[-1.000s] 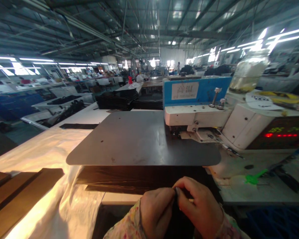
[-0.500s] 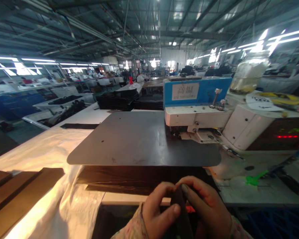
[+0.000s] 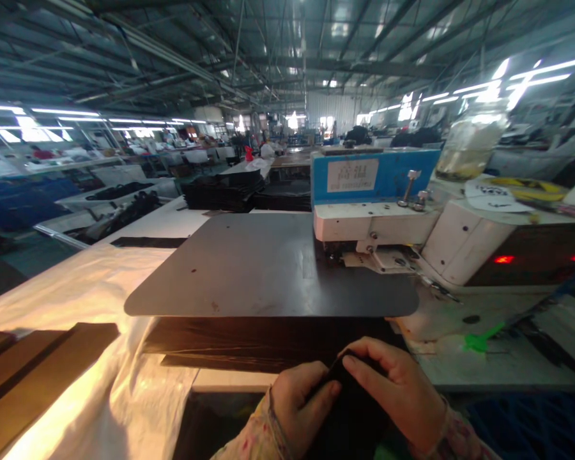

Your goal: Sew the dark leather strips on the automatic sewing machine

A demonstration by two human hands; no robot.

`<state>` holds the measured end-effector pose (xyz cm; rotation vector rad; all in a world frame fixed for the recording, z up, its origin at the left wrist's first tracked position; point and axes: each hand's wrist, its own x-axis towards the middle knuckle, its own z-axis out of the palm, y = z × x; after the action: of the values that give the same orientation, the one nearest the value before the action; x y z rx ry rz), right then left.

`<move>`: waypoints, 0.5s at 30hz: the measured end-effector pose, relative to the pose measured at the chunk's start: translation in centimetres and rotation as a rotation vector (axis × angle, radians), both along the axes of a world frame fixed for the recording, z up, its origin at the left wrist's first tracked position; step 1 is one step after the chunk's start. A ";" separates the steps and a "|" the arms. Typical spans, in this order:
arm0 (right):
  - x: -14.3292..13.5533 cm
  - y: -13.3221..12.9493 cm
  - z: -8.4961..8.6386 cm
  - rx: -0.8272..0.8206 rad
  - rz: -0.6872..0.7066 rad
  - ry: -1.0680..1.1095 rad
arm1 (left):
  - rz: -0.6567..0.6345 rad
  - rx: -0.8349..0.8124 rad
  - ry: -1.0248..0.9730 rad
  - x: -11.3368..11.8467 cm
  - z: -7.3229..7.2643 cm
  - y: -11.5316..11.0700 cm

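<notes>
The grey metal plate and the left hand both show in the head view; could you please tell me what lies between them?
In the head view, a stack of dark pieces shows between the grey metal plate and the left hand.

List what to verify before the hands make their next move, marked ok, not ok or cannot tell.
1. Left hand gripping the dark cloth: ok, pinched near its edge.
2. Right hand gripping too: ok, also at the edge.
3. Hands away from the machine: ok, both are on the near side of the metal plate.
4. Cloth's lower end free: cannot tell, out of frame.
5. Display readable: not ok, no legible figures.
</notes>
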<state>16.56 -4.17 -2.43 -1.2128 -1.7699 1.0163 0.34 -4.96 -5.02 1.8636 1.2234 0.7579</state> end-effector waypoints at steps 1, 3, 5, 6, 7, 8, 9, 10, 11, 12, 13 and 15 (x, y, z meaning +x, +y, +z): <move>0.0 0.0 -0.1 0.017 -0.005 0.004 | -0.003 -0.012 0.006 0.0 0.1 -0.1; 0.0 0.0 -0.5 0.041 -0.015 0.018 | -0.024 -0.048 0.013 0.0 0.5 -0.2; 0.0 0.0 -0.8 0.059 -0.026 0.028 | -0.059 -0.080 0.009 0.0 0.8 -0.2; 0.0 0.0 -1.0 0.068 -0.031 0.030 | -0.071 -0.089 0.004 0.1 0.8 -0.2; 0.0 -0.1 -1.1 0.071 -0.037 0.033 | -0.076 -0.093 -0.003 0.1 0.8 -0.2; -0.1 -0.1 -1.2 0.070 -0.041 0.037 | -0.075 -0.097 -0.017 0.2 0.8 -0.2; -0.1 -0.1 -1.2 0.066 -0.041 0.042 | -0.072 -0.112 -0.041 0.2 0.6 -0.1; 0.0 0.0 -1.2 0.056 -0.044 0.048 | -0.074 -0.143 -0.076 0.2 0.3 -0.1; 0.2 0.1 -1.1 0.040 -0.051 0.053 | -0.087 -0.187 -0.118 0.2 -0.1 -0.1; 0.6 0.2 -1.0 0.022 -0.066 0.057 | -0.110 -0.245 -0.163 0.1 -0.5 -0.1; 1.2 0.4 -1.0 0.014 -0.104 0.061 | -0.141 -0.310 -0.201 -0.2 -1.0 -0.1; 3.4 0.7 -1.1 0.010 -0.227 0.062 | -0.197 -0.447 -0.238 -1.2 -2.1 -0.2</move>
<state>19.91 -3.43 -3.55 -1.3270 -1.5474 0.9018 -0.85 -5.16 -7.12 1.4538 0.9484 0.5281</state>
